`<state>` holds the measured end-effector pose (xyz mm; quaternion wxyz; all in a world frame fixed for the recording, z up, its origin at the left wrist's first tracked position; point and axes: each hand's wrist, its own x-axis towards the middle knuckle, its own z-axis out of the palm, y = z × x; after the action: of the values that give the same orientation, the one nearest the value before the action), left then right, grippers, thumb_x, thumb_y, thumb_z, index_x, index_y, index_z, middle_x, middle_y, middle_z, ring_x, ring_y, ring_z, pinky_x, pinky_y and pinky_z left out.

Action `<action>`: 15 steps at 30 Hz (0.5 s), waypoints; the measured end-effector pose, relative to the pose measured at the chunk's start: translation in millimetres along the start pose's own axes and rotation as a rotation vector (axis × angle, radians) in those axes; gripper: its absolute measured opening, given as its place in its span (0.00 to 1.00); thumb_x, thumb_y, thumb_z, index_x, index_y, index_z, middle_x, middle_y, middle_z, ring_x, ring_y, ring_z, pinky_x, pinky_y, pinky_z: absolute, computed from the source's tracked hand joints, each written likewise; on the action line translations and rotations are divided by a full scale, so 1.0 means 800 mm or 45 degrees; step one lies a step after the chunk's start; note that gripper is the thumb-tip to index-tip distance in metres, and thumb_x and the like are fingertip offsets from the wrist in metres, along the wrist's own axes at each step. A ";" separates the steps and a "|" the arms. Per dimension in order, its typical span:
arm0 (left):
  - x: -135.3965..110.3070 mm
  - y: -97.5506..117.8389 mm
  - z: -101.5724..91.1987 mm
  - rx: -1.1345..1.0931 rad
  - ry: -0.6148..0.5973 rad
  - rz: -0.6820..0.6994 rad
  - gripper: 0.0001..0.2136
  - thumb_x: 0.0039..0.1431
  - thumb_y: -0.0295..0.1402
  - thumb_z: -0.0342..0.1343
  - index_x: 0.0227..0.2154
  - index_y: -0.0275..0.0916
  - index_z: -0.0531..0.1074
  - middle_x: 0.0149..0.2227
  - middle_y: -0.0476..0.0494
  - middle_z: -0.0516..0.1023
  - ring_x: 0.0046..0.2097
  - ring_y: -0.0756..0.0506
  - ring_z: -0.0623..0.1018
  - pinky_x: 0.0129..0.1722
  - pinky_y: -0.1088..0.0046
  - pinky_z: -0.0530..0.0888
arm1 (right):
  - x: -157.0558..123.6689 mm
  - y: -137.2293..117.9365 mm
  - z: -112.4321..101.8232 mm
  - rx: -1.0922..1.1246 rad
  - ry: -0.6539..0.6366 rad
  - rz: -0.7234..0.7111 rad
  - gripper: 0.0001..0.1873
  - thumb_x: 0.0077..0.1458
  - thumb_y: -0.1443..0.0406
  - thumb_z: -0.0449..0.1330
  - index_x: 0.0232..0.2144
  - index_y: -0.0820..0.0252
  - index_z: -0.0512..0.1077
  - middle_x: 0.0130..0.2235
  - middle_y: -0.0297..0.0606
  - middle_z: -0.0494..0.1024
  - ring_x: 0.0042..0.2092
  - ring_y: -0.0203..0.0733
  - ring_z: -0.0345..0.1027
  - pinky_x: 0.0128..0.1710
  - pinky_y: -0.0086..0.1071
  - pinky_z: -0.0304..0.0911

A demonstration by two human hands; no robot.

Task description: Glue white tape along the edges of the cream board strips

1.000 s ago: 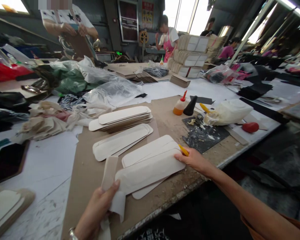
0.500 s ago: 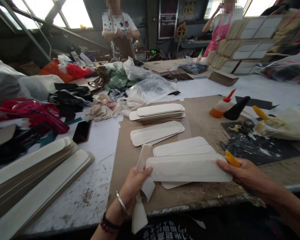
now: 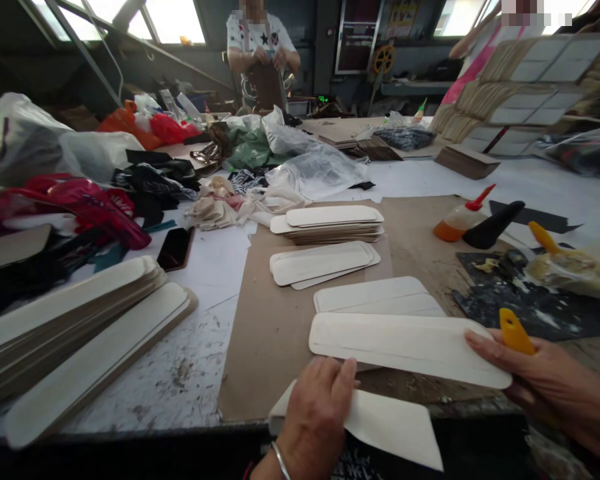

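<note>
A long white panel with rounded corners (image 3: 395, 343) is gripped at its right end by my right hand (image 3: 550, 377). The same hand also keeps a tool with a yellow handle (image 3: 517, 332) between its fingers; the tool's other end is hidden. My left hand (image 3: 317, 413) is closed on a white strip (image 3: 400, 427), just below the panel's left part, at the table's front edge. Behind the held panel lie similar white panels (image 3: 380, 295), partly covered by it. Farther back are a few overlapping panels (image 3: 325, 263) and a neat stack of them (image 3: 335, 217).
Larger panel stacks (image 3: 70, 307) and a phone (image 3: 175, 249) lie at left. On the right are a red-tipped glue bottle (image 3: 453, 219), a black horn-shaped object (image 3: 493, 228) and a smeared dark board (image 3: 535, 300). Bags and cloth (image 3: 315, 167) fill the back; two people stand beyond.
My left hand has come away from the panel's left end, moving down and right with the strip. My right hand has shifted right with the panel. The whole view has shifted slightly.
</note>
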<state>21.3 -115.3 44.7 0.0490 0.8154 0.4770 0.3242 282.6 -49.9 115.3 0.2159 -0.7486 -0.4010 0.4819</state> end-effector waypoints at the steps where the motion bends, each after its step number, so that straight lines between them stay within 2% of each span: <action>1: 0.003 0.006 0.005 0.009 0.032 0.051 0.15 0.58 0.22 0.46 0.49 0.28 0.63 0.32 0.37 0.74 0.34 0.43 0.75 0.31 0.66 0.76 | -0.004 0.004 0.004 0.040 -0.022 0.023 0.28 0.33 0.41 0.63 0.15 0.58 0.61 0.14 0.30 0.56 0.17 0.29 0.46 0.14 0.26 0.45; 3: 0.010 0.014 0.014 0.035 0.076 0.160 0.15 0.58 0.22 0.47 0.49 0.27 0.62 0.40 0.31 0.75 0.45 0.39 0.74 0.41 0.62 0.76 | -0.007 0.017 0.017 0.107 -0.051 0.043 0.28 0.34 0.42 0.63 0.16 0.58 0.60 0.13 0.28 0.54 0.16 0.28 0.44 0.14 0.25 0.43; 6: 0.013 0.020 0.033 0.029 -0.031 0.289 0.17 0.59 0.23 0.44 0.52 0.26 0.60 0.53 0.27 0.67 0.60 0.36 0.59 0.52 0.56 0.69 | -0.003 0.050 0.041 0.165 -0.036 0.047 0.27 0.38 0.43 0.61 0.19 0.59 0.61 0.12 0.26 0.55 0.15 0.27 0.44 0.15 0.24 0.40; 9: 0.009 0.020 0.053 -0.033 -0.227 0.260 0.22 0.56 0.20 0.42 0.55 0.24 0.55 0.58 0.26 0.60 0.63 0.37 0.49 0.55 0.53 0.65 | 0.005 0.081 0.057 0.204 -0.060 0.085 0.27 0.39 0.42 0.59 0.20 0.60 0.62 0.11 0.27 0.56 0.15 0.27 0.45 0.15 0.23 0.39; 12: 0.004 0.013 0.063 -0.042 -0.373 0.203 0.27 0.51 0.19 0.43 0.57 0.23 0.51 0.59 0.27 0.57 0.63 0.37 0.48 0.57 0.54 0.63 | 0.011 0.098 0.061 0.185 -0.073 0.092 0.28 0.42 0.42 0.57 0.16 0.61 0.61 0.10 0.28 0.57 0.14 0.27 0.45 0.14 0.23 0.40; 15: 0.002 0.001 0.061 -0.037 -0.414 0.149 0.29 0.50 0.17 0.41 0.58 0.24 0.49 0.60 0.28 0.55 0.63 0.39 0.47 0.58 0.55 0.61 | 0.013 0.102 0.061 0.167 -0.087 0.133 0.28 0.43 0.43 0.57 0.14 0.60 0.59 0.10 0.30 0.57 0.13 0.27 0.46 0.14 0.23 0.40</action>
<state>50.7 -103.4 7.4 0.1183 0.8827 0.4098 0.1971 273.2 -92.0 29.8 0.2252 -0.7359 -0.3363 0.5428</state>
